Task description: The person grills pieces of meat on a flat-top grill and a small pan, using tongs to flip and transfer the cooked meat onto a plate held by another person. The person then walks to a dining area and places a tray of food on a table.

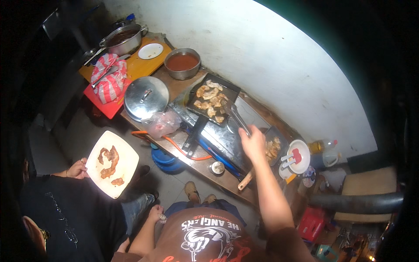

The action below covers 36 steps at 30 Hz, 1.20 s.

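Over the one square pan (194, 99), right hand (253, 143) grips two-armed tongs (239, 118); left hand (156, 213) closed, empty.

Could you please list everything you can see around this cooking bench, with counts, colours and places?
square grill pan: one, black, on the stove, holding browned meat pieces
tongs: one, metal, at the pan's right edge, held in the right hand
second pan: one, dark, right of the stove, with meat
stove: one, steel and blue, mid-bench
pot lid: one, silver, left of the stove
sauce bowl: one, metal, red sauce, behind the lid
pot: one, steel, far left
white plate: one, with meat strips, held by another person
right hand: gripping the tongs
left hand: low, beside the apron; fingers curled, grip unclear
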Motion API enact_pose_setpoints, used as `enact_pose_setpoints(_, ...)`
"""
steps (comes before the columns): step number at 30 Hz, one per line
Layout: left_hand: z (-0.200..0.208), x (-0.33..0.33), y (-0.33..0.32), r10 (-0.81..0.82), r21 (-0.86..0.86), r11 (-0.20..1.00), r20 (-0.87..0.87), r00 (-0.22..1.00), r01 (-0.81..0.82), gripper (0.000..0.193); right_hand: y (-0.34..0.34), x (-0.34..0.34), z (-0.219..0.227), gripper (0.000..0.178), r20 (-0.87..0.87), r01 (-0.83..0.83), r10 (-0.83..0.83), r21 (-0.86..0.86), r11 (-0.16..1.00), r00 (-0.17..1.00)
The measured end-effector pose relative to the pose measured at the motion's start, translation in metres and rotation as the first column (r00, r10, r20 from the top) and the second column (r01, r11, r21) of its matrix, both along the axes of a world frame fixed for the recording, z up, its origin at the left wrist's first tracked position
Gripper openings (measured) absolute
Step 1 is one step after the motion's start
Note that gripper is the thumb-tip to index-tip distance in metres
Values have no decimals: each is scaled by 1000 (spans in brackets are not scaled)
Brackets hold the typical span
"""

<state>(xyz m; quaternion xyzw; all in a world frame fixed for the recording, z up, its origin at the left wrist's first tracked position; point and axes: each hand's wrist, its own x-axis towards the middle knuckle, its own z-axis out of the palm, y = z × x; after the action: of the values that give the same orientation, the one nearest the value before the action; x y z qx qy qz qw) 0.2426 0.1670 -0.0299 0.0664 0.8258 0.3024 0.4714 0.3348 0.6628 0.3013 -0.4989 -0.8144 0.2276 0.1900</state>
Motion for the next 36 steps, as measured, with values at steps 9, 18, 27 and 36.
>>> enact_pose_setpoints(9,41,-81,171,104,397,918,-213,971,-11,28,-119,66,-15,32,-325,-48,-126,-480,876,937)
enact_pose_setpoints(18,170,-119,322,-82,508,851,381,921,-135,44,-136,93,-19,32,-350,40,-295,-583,812,889)
enact_pose_setpoints(27,146,-151,316,320,571,587,488,812,-574,20,-120,80,-7,38,-208,48,-131,-364,930,969)
enact_pose_setpoints(36,149,-147,321,305,557,639,449,840,-530,34,-52,2,-3,41,-22,-33,32,-85,996,999)
